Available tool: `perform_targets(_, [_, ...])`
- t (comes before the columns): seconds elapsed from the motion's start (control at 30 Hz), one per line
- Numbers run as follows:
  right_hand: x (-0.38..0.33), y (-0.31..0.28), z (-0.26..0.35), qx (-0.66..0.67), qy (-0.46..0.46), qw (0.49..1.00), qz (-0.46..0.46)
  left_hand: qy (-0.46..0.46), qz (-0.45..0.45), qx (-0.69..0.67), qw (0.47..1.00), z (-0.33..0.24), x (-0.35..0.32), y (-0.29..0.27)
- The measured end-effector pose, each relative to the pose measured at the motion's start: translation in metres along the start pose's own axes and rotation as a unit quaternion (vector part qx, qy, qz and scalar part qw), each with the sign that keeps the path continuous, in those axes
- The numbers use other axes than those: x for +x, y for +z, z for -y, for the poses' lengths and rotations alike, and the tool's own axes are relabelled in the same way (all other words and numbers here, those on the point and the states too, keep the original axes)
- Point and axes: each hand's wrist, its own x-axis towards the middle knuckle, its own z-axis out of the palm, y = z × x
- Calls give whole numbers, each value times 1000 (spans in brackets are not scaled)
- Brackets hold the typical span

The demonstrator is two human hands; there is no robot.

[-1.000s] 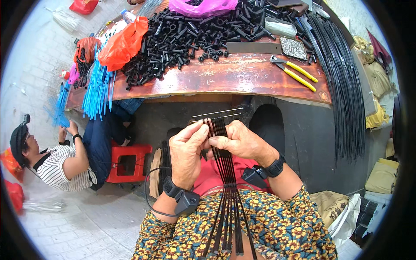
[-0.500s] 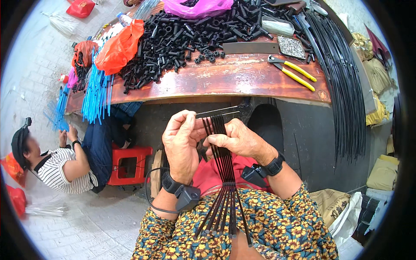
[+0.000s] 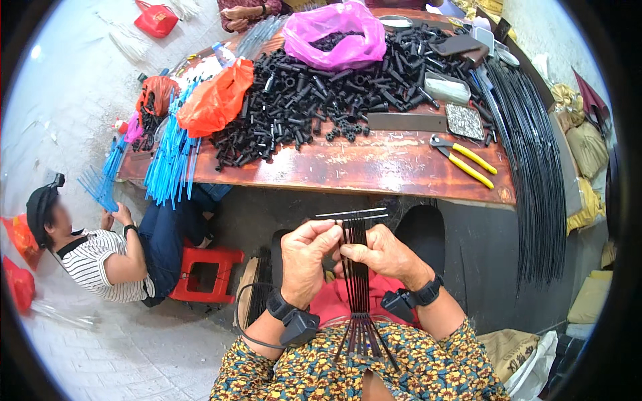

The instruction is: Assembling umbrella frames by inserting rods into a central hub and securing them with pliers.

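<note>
A: What changes from a second ago?

B: Not much on my feed. The bundle of thin black rods stays upright in front of the wooden table, just below its near edge. The rod tips sit a bit higher and closer to that edge than before, and the pale cross rod on top stays flat across them.

A: Hands?

B: Left hand is curled, thumb and fingers pinching the top of the bundle from the left. Right hand pinches it from the other side, fingers pressed on the rods. Both keep hold, no release.

A: So what does that mean?

B: I judge it's the same aligning step, small adjustment only. Lower ends fan out over the lap, away from the table. Pile of black plastic tube pieces and yellow-handled pliers on the table look untouched.
</note>
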Motion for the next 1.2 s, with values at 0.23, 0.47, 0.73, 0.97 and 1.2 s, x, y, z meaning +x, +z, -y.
perform_targets(0.23, [-2,0,2,28,28,999,0,15,96,130,987,-18,18,-35])
perform_targets(0.47, [0,-8,-2,12,33,999,-14,222,-45,304,925,-92,166,-54])
perform_targets(0.73, [3,-13,-4,22,38,998,-34,321,-210,627,678,-122,309,-41])
perform_targets(0.97, [0,-15,-7,21,38,998,-44,309,-209,720,586,-105,335,-42])
perform_targets(1.2, [-7,-13,-7,6,12,998,-55,307,-156,512,787,-134,278,-49])
